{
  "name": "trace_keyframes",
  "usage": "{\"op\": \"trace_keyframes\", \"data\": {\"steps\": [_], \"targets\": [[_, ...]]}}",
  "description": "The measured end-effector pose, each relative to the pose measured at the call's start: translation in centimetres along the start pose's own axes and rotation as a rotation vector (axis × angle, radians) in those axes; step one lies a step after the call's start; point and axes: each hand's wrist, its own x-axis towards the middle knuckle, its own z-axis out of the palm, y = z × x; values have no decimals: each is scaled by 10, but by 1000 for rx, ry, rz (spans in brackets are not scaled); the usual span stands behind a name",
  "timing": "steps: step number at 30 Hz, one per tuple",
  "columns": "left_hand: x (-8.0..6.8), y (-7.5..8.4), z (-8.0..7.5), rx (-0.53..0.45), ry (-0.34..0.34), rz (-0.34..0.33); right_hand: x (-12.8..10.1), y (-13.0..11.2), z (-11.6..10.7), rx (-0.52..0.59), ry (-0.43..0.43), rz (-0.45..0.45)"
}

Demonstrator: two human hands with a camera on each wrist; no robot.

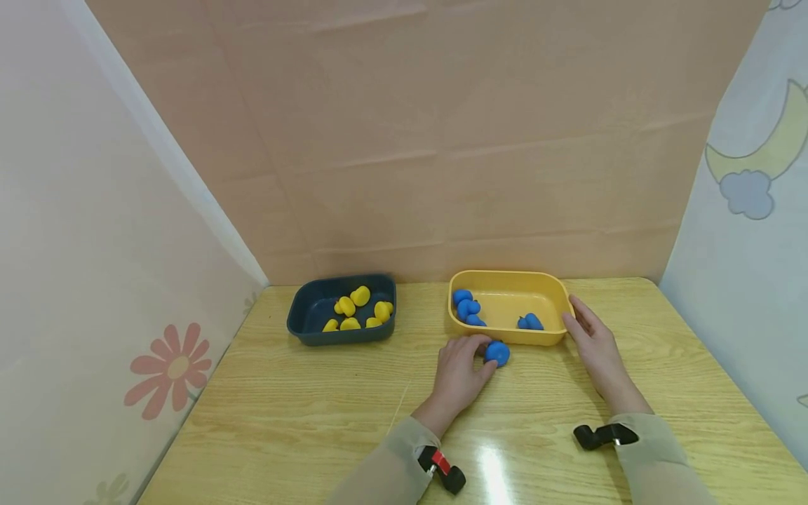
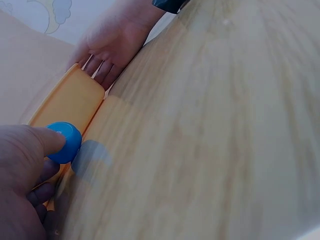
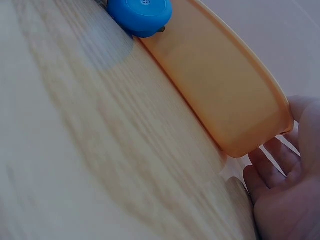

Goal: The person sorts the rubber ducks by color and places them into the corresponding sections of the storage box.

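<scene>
Left hand (image 1: 459,375) pinches a blue toy (image 1: 497,353) beside the yellow tray (image 1: 505,337); right hand (image 1: 596,344), fingers straight, steadies the tray's corner.

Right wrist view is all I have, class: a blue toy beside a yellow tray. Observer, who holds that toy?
Observer: The left hand grips the blue toy, just outside the yellow tray.
Operator: What lies inside the tray?
Observer: Several more blue toys, most by its left end.
Operator: Is there another container?
Observer: Yes, a dark tray to the left holds yellow toys.
Operator: And the right hand?
Observer: The right hand rests with straight fingers against the yellow tray's right end.
</scene>
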Motion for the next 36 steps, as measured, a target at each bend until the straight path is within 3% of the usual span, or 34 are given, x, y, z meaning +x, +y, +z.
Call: {"op": "trace_keyframes", "data": {"steps": [22, 29, 36], "targets": [[-1, 3, -2, -67, 7, 5, -3, -4, 0, -6, -3, 14], [-5, 10, -12, -127, 15, 37, -5, -6, 0, -9, 1, 6], [0, 15, -31, -129, 79, 89, -2, -3, 0, -9, 2, -2]]}}
